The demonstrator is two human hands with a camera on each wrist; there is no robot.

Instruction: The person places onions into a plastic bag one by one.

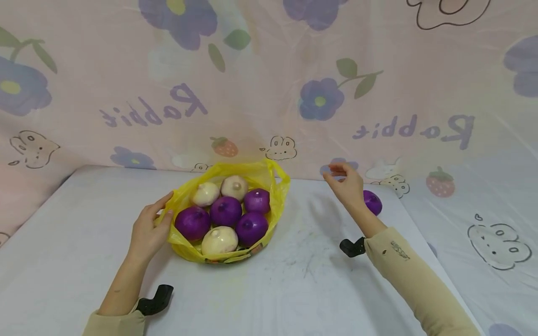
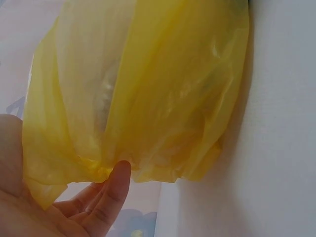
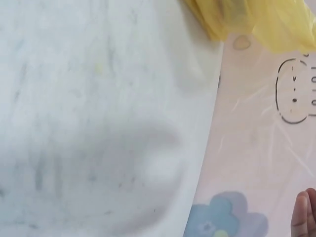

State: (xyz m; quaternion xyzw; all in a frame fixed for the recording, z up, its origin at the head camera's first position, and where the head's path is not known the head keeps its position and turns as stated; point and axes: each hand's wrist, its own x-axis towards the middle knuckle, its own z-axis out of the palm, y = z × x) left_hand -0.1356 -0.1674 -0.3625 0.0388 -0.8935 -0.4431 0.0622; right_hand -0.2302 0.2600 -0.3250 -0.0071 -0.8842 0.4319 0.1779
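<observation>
A yellow plastic bag (image 1: 277, 189) stands wide-mouthed on the table, left of centre in the head view. Inside it lie several glossy purple onions (image 1: 225, 211) and three white onions (image 1: 220, 240). At the bag's left rim, my left hand (image 1: 147, 231) holds the thin plastic between thumb and fingers; the left wrist view shows the thumb (image 2: 116, 190) against the yellow film. My right hand (image 1: 346, 186) hovers above the table to the right of the bag, fingers loosely bent and holding nothing. Beyond its wrist a single purple onion (image 1: 372, 202) is partly hidden by the forearm.
The white table (image 1: 269, 298) carries faint dark smudges right of the bag. Behind it hangs a pink cloth (image 1: 260, 93) printed with flowers, rabbits and strawberries. A black wrist mount (image 1: 352, 247) sits at the right cuff, another black mount (image 1: 156, 301) at the left.
</observation>
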